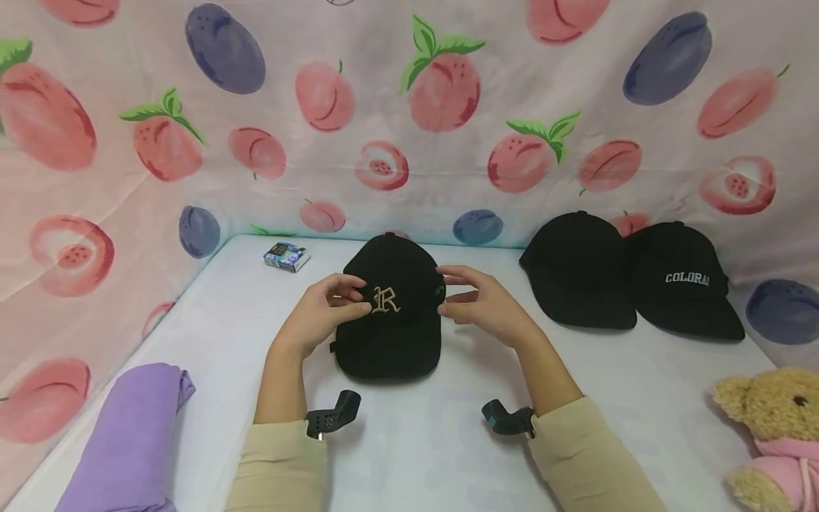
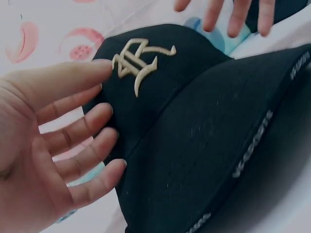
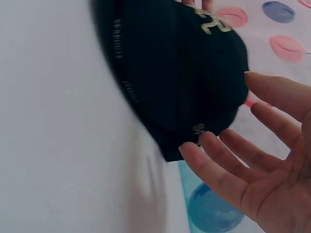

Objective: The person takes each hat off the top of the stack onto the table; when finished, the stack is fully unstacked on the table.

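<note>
A black cap with a gold embroidered letter on its front sits at the middle of the white surface, brim toward me. My left hand is at the cap's left side, fingers slightly bent and spread, fingertips right at the crown. On the other side my right hand has its fingertips at the crown's right edge, fingers loosely extended. In the left wrist view, small white lettering runs along the edge of the brim. The right wrist view shows the spread fingers beside the cap.
Two more black caps stand at the back right, a plain one overlapping one with white lettering. A small patterned box lies at the back left. Folded purple cloth lies front left; a teddy bear sits front right.
</note>
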`<state>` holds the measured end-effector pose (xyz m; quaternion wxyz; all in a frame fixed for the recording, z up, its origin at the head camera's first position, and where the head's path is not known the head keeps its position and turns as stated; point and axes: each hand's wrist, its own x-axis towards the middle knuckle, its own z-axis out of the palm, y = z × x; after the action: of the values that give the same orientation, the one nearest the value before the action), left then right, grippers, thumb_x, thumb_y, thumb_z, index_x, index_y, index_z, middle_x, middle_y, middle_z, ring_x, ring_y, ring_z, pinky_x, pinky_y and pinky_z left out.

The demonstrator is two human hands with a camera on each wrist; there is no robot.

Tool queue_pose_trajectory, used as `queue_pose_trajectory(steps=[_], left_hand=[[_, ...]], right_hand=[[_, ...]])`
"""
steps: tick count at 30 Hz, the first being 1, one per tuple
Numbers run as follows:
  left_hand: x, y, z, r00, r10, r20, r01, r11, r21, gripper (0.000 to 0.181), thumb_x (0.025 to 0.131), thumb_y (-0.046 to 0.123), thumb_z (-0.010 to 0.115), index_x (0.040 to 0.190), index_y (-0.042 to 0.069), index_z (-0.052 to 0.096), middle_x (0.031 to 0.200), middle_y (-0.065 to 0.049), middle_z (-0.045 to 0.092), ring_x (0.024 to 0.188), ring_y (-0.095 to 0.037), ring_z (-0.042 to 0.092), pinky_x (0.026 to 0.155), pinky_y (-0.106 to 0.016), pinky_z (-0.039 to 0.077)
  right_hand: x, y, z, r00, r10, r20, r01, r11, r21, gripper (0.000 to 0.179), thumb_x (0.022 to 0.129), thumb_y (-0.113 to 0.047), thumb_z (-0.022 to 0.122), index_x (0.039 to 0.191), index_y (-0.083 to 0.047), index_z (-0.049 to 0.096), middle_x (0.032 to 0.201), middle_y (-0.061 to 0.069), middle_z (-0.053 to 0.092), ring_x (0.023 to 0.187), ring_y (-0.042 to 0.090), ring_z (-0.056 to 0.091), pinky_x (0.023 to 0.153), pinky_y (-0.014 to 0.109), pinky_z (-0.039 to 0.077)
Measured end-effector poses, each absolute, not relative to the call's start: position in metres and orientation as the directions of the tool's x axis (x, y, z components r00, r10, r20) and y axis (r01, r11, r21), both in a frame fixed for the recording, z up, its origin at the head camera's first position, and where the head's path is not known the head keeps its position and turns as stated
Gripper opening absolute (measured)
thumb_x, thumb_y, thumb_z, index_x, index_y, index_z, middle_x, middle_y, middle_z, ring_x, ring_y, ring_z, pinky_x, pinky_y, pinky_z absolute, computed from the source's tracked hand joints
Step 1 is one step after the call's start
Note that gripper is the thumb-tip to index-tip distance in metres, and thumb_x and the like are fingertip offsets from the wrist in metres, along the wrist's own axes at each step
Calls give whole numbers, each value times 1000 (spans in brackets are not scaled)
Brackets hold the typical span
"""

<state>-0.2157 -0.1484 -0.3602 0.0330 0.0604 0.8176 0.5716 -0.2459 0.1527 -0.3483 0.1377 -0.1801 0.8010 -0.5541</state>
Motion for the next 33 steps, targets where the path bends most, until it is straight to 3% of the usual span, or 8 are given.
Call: queue_pose_trajectory(steps=[6, 13, 20, 33], left_hand=[[-218, -153, -365, -995, 71, -71, -38, 393, 919, 51, 93, 20, 77, 137, 6, 54, 135, -18, 55, 125, -33, 55, 91, -37, 53], [-221, -154, -370, -989, 16, -146, -124, 445, 887, 70, 91, 26, 78, 149, 7, 44, 148, -22, 48, 133, -39, 51, 106, -50, 50], [-221, -155, -371, -990, -9, -140, -124, 515, 848, 72, 90, 32, 79, 149, 9, 45, 148, -23, 50, 132, -40, 53, 107, -53, 48], [-219, -151, -368, -984, -49, -169, -167, 556, 814, 73, 90, 39, 78, 149, 12, 45, 140, -25, 58, 126, -39, 58, 103, -53, 49]], right_hand=[[-247, 151, -357, -890, -451, -66, -101, 337, -936, 70, 92, -12, 74, 155, -18, 46, 158, 17, 42, 133, 39, 58, 95, 52, 59], [-248, 143, -364, -903, -422, -83, -86, 366, -927, 74, 90, -11, 75, 157, -20, 43, 159, 18, 41, 128, 37, 59, 89, 43, 60], [-246, 135, -367, -911, -410, -47, -129, 391, -911, 78, 89, -11, 76, 159, -21, 41, 160, 18, 39, 128, 36, 60, 93, 41, 58], [-242, 129, -369, -925, -376, -54, -113, 408, -906, 81, 89, -11, 76, 160, -26, 40, 160, 13, 39, 134, 39, 56, 102, 51, 53]])
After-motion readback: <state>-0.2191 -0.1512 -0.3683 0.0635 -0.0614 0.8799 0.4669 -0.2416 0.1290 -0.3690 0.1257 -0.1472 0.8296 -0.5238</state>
